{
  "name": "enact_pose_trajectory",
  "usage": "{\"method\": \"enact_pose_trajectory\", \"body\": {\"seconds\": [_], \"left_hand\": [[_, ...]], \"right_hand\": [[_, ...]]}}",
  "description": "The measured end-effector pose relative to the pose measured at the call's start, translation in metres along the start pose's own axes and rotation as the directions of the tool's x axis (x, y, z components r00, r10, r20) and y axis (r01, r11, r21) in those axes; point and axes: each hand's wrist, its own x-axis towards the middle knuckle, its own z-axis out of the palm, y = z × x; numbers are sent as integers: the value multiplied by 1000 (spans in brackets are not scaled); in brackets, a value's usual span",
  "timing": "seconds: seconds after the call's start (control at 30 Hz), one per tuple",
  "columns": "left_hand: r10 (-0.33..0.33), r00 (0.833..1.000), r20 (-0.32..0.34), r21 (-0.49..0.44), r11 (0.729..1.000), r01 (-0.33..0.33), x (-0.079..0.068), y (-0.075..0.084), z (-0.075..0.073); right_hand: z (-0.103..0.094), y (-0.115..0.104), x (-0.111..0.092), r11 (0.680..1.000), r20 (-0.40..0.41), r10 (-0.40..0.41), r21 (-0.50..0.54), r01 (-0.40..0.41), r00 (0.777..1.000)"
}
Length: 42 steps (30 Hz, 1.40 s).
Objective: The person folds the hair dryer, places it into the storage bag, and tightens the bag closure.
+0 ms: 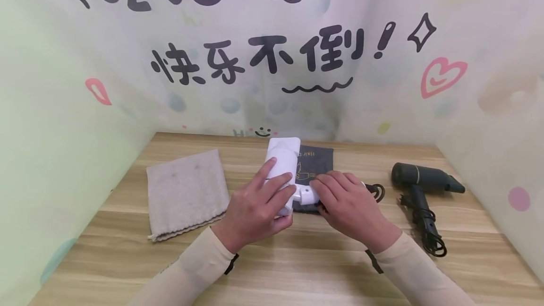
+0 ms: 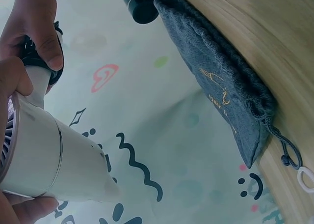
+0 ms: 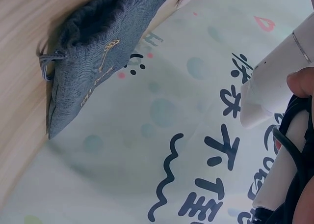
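Observation:
A white hair dryer is held in both hands above a dark drawstring pouch. My left hand grips its barrel, fingers over the top and thumb beneath. Around the folded-out handle, my right hand holds the grip together with the black cord wound on it. The left wrist view shows the vented rear end of the dryer close to the left palm. Gold lettering and a drawing mark the pouch, which lies on the table with its drawstring hanging out.
To the left a grey-beige folded towel lies on the wooden table. A dark hair dryer with its cord wound on the handle lies at the right. Printed cloth walls enclose the table at the back and sides.

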Motion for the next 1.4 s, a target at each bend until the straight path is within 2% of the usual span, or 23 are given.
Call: {"method": "enact_pose_trajectory", "body": {"seconds": [0.6,0.8,1.4], "left_hand": [[4,1000,6,13,1000,-4,1,4,-5],[21,1000,-20,8,1000,-21,2,5,-6],[29,999,-35,7,1000,-29,1,5,-6]], "right_hand": [[-4,-1,-1,1000,-5,-17,-4,17,1000],[-8,-4,-2,1000,0,-10,8,10,1000],[-9,-4,-1,1000,0,-14,18,14,1000]]}}
